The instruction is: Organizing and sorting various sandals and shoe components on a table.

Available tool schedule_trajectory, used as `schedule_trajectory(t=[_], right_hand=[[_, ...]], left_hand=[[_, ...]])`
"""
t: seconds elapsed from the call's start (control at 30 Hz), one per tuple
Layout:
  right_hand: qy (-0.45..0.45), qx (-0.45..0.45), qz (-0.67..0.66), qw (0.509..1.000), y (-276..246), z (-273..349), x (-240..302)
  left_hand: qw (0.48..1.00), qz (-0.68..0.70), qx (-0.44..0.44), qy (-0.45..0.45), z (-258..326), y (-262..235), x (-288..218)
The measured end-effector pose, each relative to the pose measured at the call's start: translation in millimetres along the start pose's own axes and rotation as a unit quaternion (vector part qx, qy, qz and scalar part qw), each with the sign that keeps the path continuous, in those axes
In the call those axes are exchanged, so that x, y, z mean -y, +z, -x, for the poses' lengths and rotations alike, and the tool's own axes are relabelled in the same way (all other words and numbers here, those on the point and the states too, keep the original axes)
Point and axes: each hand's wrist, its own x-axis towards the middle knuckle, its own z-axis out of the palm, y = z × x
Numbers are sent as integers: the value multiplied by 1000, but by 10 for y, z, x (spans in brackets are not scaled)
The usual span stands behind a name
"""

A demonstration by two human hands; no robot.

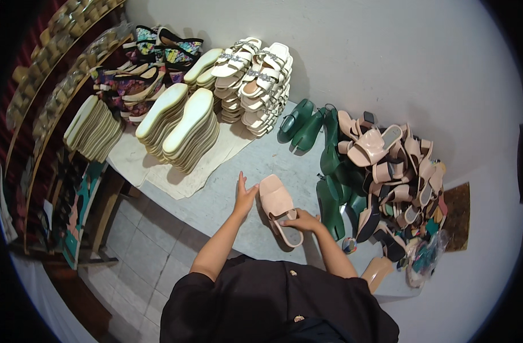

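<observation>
A pale pink slide sandal [277, 197] with a wide strap lies over the grey tabletop, its toe pointing away from me. My right hand [303, 222] grips it at the side behind the strap, thumb over the insole; the fingers beneath are partly hidden. Close to the sandal's toe on the left is my left hand [246, 197], its fingers apart and nothing held in it. Whether its thumb touches the toe edge, I cannot tell. Right of the sandal lie several green shoe lasts [330, 211].
A heap of pink heeled sandals [381, 146] covers the table's right side. Stacks of cream wedge soles [190, 123] and white strappy sandals [264, 74] stand on a cloth [187, 186] at the back left. Shelves [70, 86] with heels line the left; a plastic bag [433, 251] lies at right.
</observation>
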Motion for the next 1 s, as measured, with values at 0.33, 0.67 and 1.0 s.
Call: schedule_trajectory(t=[0.33, 0.67, 1.0], right_hand=[[-90, -40, -63, 993, 92, 461, 166], [-61, 39, -307, 949, 429, 544, 378], [-87, -16, -376, 923, 885, 140, 1445]], left_hand=[[938, 48, 60, -338, 1040, 25, 253], [940, -288, 139, -122, 982, -126, 555], [901, -395, 177, -13, 348, -1043, -199]])
